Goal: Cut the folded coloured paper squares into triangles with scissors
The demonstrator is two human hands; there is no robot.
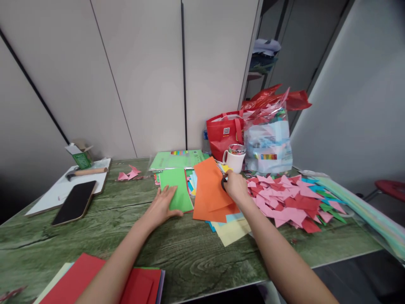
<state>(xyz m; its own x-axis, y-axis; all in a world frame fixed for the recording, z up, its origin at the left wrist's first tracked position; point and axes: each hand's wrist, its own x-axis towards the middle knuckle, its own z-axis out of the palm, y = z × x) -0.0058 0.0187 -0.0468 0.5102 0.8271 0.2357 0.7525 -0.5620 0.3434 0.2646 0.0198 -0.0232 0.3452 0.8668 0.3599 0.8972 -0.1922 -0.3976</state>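
My left hand lies with fingers spread on a stack of green paper near the middle of the table. In my right hand is a pair of scissors, gripped by its dark handles, above the right edge of some orange paper. Most of the blades is hard to make out against the paper. Beneath the orange sheets, pale yellow paper and blue paper stick out. Just beyond my right hand stands a white mug.
Pink and red folded paper pieces are heaped at right. Behind them stand a red bag and a clear plastic bag. A phone and a hammer lie at left. Red paper is stacked at the front edge.
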